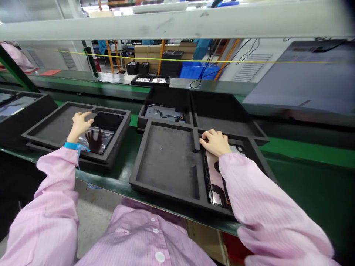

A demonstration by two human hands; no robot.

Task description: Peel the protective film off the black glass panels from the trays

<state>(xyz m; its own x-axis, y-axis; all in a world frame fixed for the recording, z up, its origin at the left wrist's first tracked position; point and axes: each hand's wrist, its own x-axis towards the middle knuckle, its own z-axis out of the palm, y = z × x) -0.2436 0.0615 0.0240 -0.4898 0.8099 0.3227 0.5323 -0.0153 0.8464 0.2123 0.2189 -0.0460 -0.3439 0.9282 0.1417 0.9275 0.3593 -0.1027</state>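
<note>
The green bench [294,181] spans the view and carries two dark foam trays, set well apart: the right tray [169,159] ahead of the person, and the left tray [57,127] off to the left. A black box [229,125] stands just beyond the right tray. In the right tray's right-hand compartment lies a metal-backed panel [213,168], its long axis running from the near rim toward the far one, slightly slanted; the right sleeve [257,195] hides part of it. In the left tray's right-hand compartment lies a glossy dark panel [109,120], its long axis also running away from the person, with the far end leaning to the right.

The right hand [216,143] is the nearer of the two to the metal-backed panel: it sits over the far left part, close by the divider [195,141], so most of the panel's length lies between hand and body. Its fingers are bent downward; whether they pinch an edge or only rest there, I cannot tell. The left hand [80,125] is at the left side of the glossy dark panel, which lies to its right; the fingers and thumb are spread with nothing between them, and their reflection shows in the dark surface. A blue wristband [71,145] circles the left wrist
</note>
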